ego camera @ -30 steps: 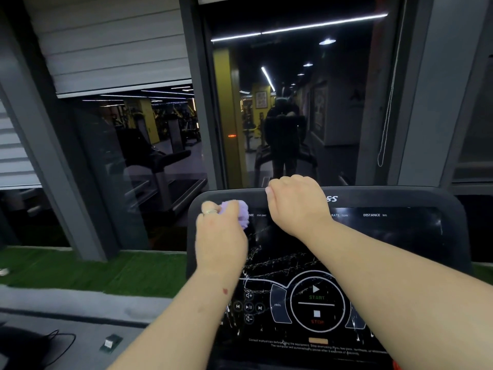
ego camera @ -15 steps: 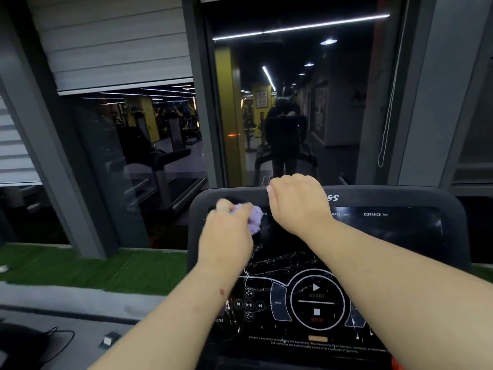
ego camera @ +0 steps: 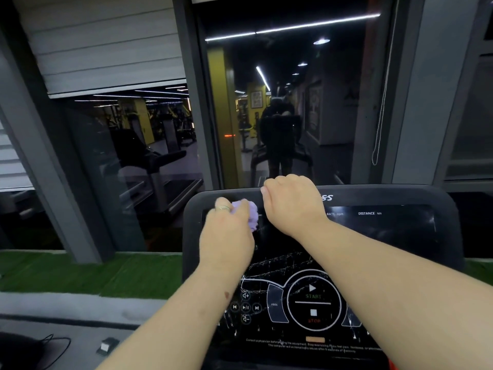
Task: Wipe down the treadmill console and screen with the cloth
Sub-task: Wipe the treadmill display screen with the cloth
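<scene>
- Head view: left hand grips a bunched purple cloth, fingers curled round it; a ring shows on one finger. Cloth pressed to the upper-left of the treadmill screen.
- Right hand rests on the console top edge, fingers curled over the rim; gripping it.
- Hands just beside each other, cloth between them.
- Screen dark, streaked with pale smears mid-panel; "DISTANCE km" legible upper right.
- Round START/STOP dial lower centre, small media buttons to its left.
- Beyond the console: window reflecting gym lights; green turf strip below it at left.
</scene>
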Available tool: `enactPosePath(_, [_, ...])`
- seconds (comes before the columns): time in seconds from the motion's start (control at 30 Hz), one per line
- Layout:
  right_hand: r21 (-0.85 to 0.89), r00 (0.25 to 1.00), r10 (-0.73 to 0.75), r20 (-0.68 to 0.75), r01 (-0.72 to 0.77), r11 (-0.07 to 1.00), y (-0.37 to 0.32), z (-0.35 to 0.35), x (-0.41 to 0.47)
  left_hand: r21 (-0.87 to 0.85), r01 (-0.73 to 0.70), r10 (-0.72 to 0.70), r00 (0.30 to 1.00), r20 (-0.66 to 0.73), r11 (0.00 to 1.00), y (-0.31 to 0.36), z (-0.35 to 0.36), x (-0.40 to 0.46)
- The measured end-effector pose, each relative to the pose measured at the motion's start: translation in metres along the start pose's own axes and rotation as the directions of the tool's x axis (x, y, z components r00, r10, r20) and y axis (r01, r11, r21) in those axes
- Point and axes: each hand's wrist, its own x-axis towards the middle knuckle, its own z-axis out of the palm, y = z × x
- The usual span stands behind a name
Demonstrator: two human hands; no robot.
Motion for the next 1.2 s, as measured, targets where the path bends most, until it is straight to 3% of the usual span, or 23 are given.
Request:
enactPosePath(0.07, [0.013,1.000,-0.003,-0.006,0.003,1.000,0.000,0.000,0.000,0.020,-0.092,0.091,0.996,0.024,0.996,-0.006,0.000,0.000])
enactPosePath(0.2, [0.002,1.000,0.008,-0.005,-0.008,1.000,0.001,0.001,0.000,-0.091,0.155,-0.162,0.984,-0.073,0.984,-0.022,-0.011,0.020])
enactPosePath(0.23, [-0.001,1.000,0.007,0.000,-0.007,1.000,0.001,0.001,-0.001,-0.085,0.157,-0.163,0.984,-0.070,0.984,-0.016,-0.009,0.012])
enactPosePath(0.37, [-0.012,1.000,0.007,0.020,-0.007,1.000,-0.001,0.000,-0.001,-0.057,-0.034,0.038,0.997,0.060,0.998,0.002,0.006,-0.040])
enactPosePath(0.43, [-0.006,1.000,0.011,0.019,-0.011,1.000,-0.002,0.000,-0.001,-0.041,-0.093,0.095,0.994,0.055,0.995,-0.016,0.003,-0.029])
enactPosePath(0.57, [-0.012,1.000,0.009,-0.010,-0.009,1.000,-0.001,0.000,-0.001,-0.003,0.061,-0.061,0.997,-0.051,0.998,-0.042,-0.008,0.008])
enactPosePath(0.77, [-0.015,1.000,0.010,-0.002,-0.010,1.000,-0.003,-0.003,-0.002,-0.025,-0.158,0.160,0.983,0.089,0.987,-0.036,0.008,-0.047])
enactPosePath(0.93, [-0.029,0.999,0.026,0.044,-0.025,0.999,-0.003,-0.006,-0.001,0.019,0.003,-0.002,0.999,-0.050,1.000,-0.051,-0.003,-0.012])
enactPosePath(1.1, [-0.038,0.999,0.026,0.040,-0.025,0.999,-0.003,-0.005,-0.001,-0.052,-0.175,0.177,0.984,0.034,0.983,-0.054,0.010,-0.047])
enactPosePath(1.2, [-0.046,0.999,0.021,0.048,-0.018,0.999,-0.004,-0.005,0.000,-0.023,-0.068,0.067,0.996,-0.052,0.997,-0.068,-0.004,-0.012])
